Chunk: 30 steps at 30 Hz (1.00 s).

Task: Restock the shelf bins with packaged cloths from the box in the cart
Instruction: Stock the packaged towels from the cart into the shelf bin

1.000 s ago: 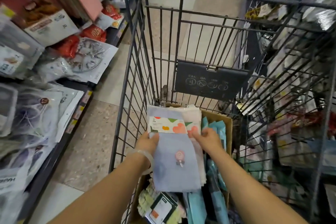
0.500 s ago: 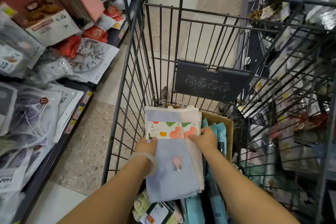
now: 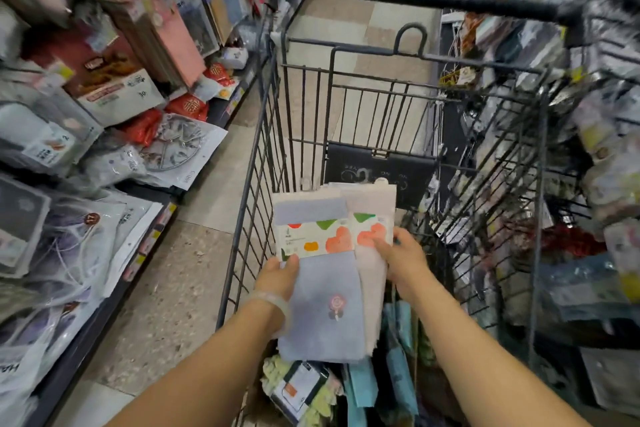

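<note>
- We are holding a stack of packaged cloths point(image 3: 329, 274) up over the cart point(image 3: 263, 135), one hand on each side of it.
- Our left hand point(image 3: 278, 276) grips the stack's left edge, thumb lying across the front of the blue-grey cloth just under the printed paper band, the other fingers hidden behind.
- Our right hand point(image 3: 403, 262) pinches the right edge, fingers curled onto the pale pink cloths beside the second printed band.
- The stack sits level with the cart's rim, clear of the goods below; the blue-grey cloth with a small embroidered motif faces us, and several pale ones are fanned behind it.
- The box point(image 3: 349, 388) lies low in the cart beneath our forearms, with teal packets and a green-and-white pack showing in it; its cardboard walls are mostly hidden here.
- As we judge it, the step in hand is lifting a batch out of the cart, with the carry to the shelf not yet begun.
- The shelf point(image 3: 114, 135) stands to our left, crowded with bagged and boxed goods; we cannot tell from this view which bin the cloths belong in.
- The next move seems to call for swinging the stack left over the cart's side while keeping both edges squeezed, since the loose fanned cloths could slide apart.
- We would also need to find the right bin before letting either hand go.
</note>
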Tool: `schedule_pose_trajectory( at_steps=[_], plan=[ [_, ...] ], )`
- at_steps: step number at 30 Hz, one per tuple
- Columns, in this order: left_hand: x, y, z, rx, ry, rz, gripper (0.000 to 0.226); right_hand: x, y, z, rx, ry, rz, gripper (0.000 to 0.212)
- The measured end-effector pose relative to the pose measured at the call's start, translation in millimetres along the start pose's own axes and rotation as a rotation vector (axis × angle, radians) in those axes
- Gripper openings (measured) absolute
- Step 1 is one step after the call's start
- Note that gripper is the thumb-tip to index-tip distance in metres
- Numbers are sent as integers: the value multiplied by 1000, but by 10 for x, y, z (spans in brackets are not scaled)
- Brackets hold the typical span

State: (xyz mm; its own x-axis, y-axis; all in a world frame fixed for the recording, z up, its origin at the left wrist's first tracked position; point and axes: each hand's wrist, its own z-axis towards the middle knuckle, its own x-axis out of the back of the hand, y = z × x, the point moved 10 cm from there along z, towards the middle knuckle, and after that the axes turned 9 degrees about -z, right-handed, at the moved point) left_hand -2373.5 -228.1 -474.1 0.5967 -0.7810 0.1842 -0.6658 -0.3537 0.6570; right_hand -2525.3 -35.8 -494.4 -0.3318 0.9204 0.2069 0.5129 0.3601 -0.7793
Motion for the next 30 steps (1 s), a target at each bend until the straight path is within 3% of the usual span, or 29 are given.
schedule_pose_trajectory(
  at_steps=[3,6,10,12,14,15,18,26,30],
  plan=[
    [24,86,-301,-76,-66,-14,33,128,-152,-391,63,-1,72,18],
    [146,42,-521,-164,-84,-32,51,246,-227,-925,137,-1,109,16],
    [424,125,-1451,-277,-105,-45,25,404,-321,-1824,270,30,104,16],
    [579,107,-1846,-342,-108,-38,23,515,-396,-2276,349,71,68,20],
    [757,64,-2157,-410,-111,-99,52,613,-462,-2755,423,104,43,11],
    [821,36,-2270,-437,-134,-144,57,669,-479,-2980,454,122,50,5],
    [949,-137,-2595,-458,-242,-260,26,816,-453,-3635,506,147,115,9],
    [887,-169,-3876,-553,-466,-351,26,1309,-235,-4782,578,275,187,34],
    [874,-81,-4266,-605,-506,-405,29,1772,-338,-5285,662,360,211,8]
  ],
)
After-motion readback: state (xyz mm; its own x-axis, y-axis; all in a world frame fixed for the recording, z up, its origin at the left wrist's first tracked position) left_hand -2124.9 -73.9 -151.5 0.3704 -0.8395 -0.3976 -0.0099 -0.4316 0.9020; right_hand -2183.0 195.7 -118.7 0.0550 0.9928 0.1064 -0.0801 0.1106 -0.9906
